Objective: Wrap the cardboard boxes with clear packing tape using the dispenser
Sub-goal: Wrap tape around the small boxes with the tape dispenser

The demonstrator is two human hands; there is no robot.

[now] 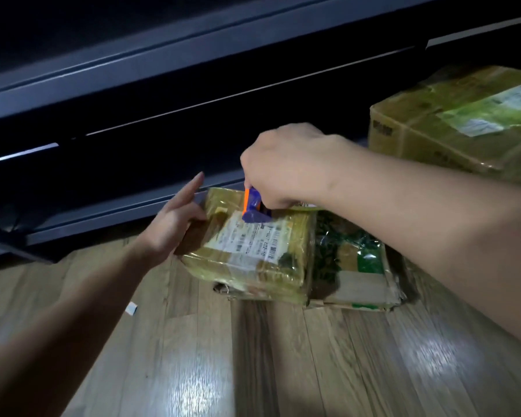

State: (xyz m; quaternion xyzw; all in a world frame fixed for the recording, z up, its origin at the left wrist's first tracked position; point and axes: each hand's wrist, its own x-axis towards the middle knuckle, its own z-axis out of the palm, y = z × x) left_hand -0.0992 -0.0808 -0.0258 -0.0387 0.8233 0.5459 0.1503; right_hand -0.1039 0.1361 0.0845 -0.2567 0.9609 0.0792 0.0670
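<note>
Cardboard boxes, I count three on the floor [193, 356]: a small box [253, 251], a flat box [361, 275] just right of it, a big box [433, 139] behind. Fingers of my right hand [286, 167] clamp the one dispenser [253, 209] on the small box's top; my left hand [178, 218] rests straight-fingered at its left edge.

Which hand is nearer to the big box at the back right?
Right. The right hand grips the dispenser, left of the big box with a gap; the left hand rests on the left end of the small box, farther off.
</note>
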